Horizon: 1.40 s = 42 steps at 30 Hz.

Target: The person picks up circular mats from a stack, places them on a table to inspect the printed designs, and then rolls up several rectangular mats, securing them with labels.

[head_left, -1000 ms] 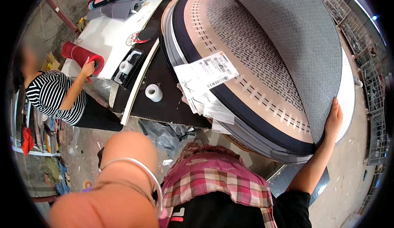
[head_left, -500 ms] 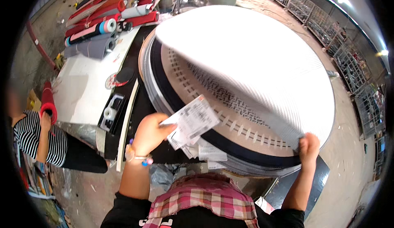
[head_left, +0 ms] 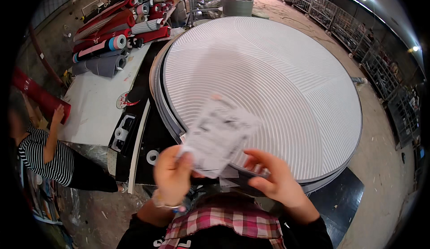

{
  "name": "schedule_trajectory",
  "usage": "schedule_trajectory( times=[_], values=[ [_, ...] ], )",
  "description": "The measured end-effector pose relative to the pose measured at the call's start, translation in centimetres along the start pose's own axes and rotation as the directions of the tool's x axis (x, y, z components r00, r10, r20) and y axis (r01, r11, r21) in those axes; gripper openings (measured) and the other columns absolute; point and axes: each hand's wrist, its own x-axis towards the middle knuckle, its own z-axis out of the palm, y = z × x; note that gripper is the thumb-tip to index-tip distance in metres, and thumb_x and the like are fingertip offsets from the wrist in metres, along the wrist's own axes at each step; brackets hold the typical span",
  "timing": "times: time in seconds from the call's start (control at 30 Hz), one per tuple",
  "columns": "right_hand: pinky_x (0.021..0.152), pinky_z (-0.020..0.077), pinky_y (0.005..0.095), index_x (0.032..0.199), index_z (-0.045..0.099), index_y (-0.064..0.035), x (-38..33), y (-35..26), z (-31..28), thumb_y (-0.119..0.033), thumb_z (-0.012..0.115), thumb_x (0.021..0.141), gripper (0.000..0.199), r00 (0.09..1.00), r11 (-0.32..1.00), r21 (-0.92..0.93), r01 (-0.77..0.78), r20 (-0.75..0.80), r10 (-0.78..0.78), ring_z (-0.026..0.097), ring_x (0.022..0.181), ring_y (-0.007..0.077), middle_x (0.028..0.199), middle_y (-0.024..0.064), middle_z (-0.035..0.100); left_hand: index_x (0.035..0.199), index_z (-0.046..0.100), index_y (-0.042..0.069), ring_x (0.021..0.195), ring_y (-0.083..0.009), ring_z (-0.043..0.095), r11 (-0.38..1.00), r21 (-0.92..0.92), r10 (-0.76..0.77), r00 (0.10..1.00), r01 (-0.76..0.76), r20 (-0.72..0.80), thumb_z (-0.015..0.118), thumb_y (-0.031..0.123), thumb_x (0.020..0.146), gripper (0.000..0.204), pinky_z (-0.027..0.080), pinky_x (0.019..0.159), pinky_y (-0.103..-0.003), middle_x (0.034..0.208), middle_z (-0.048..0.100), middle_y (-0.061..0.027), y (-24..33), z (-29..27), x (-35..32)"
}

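My left hand grips a white printed label sheet, blurred by motion, its lower left corner between thumb and fingers. Whether it is one sheet or a small stack I cannot tell. Just right of the label, my right hand is held open with fingers spread and nothing in it. Beneath both lies a stack of large round mats, the top one pale grey-white with curved ridges. More white labels show at the stack's near edge, partly behind the held one.
Left of the stack are a tape roll, a black box with a white roll, and a white table with rolled mats. A person in stripes holds a red roll. Wire cages line the right.
The top mat's lifted edge has come down flat over the stack. My right hand has let go of it and moved left beside the label. The other person's red roll is raised.
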Motion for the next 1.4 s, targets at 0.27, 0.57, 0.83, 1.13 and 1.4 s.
schedule_trajectory(
  times=[0.27, 0.57, 0.83, 1.13, 1.4],
  values=[
    [0.055, 0.0422, 0.0257, 0.098, 0.053, 0.0022, 1.5, 1.2, -1.3, -0.012, 0.051, 0.083, 0.020, 0.989, 0.990, 0.116, -0.084, -0.109, 0.097, 0.051, 0.061, 0.0103, 0.068, 0.0116, 0.058, 0.097, 0.053, -0.006, 0.060, -0.0099, 0.055, 0.902, 0.017, -0.371, 0.756, 0.431, 0.539, 0.051, 0.013, 0.084, 0.023, 0.044, 0.053, -0.020, 0.080, 0.060, -0.0101, 1.9, 4.7, 0.7],
    [0.089, 0.0362, 0.0379, 0.110, 0.048, 0.0043, -2.8, 7.4, -14.9, -0.022, 0.057, 0.077, 0.044, 0.941, 0.709, -0.678, -0.195, -0.332, -0.059, 0.046, 0.105, 0.0337, 0.113, 0.0217, 0.048, 0.095, 0.056, -0.005, 0.059, -0.0099, 0.054, 0.881, 0.089, -0.436, 0.726, 0.464, 0.532, 0.050, 0.016, 0.085, 0.024, 0.046, 0.053, -0.020, 0.079, 0.060, -0.0103, 1.9, 7.5, 0.5],
    [0.100, 0.0216, 0.0379, 0.122, 0.031, 0.0092, -12.7, 17.8, -28.9, -0.041, 0.051, 0.079, 0.069, 0.536, 0.419, -0.448, -0.790, -0.835, 0.119, 0.026, 0.122, 0.0346, 0.126, 0.0256, 0.034, 0.091, 0.054, -0.006, 0.056, -0.0129, 0.055, 0.898, 0.064, -0.408, 0.772, 0.435, 0.487, 0.050, 0.012, 0.083, 0.020, 0.045, 0.050, -0.022, 0.073, 0.060, -0.0117, 0.6, 8.9, 1.3],
    [0.088, 0.0358, 0.0323, 0.121, 0.038, 0.0018, -15.1, 18.1, -34.1, -0.022, 0.051, 0.079, 0.049, 0.336, 0.953, 0.257, -0.162, -0.893, 0.298, 0.048, 0.100, 0.0232, 0.117, 0.0141, 0.047, 0.086, 0.055, -0.005, 0.056, -0.0088, 0.055, 0.905, 0.169, -0.421, 0.756, 0.391, 0.501, 0.052, 0.017, 0.082, 0.022, 0.045, 0.050, -0.021, 0.071, 0.060, -0.0074, -2.9, 9.1, 1.9],
    [0.085, 0.0407, 0.0373, 0.115, 0.044, -0.0001, -11.6, 13.9, -27.5, -0.022, 0.050, 0.079, 0.042, 0.462, 0.730, 0.675, 0.106, -0.683, 0.565, 0.052, 0.094, 0.0249, 0.107, 0.0104, 0.054, 0.094, 0.055, -0.004, 0.061, -0.0107, 0.056, 0.920, 0.133, -0.384, 0.783, 0.368, 0.489, 0.050, 0.016, 0.084, 0.023, 0.046, 0.054, -0.023, 0.077, 0.060, -0.0086, -2.5, 7.9, 1.4]
  ],
)
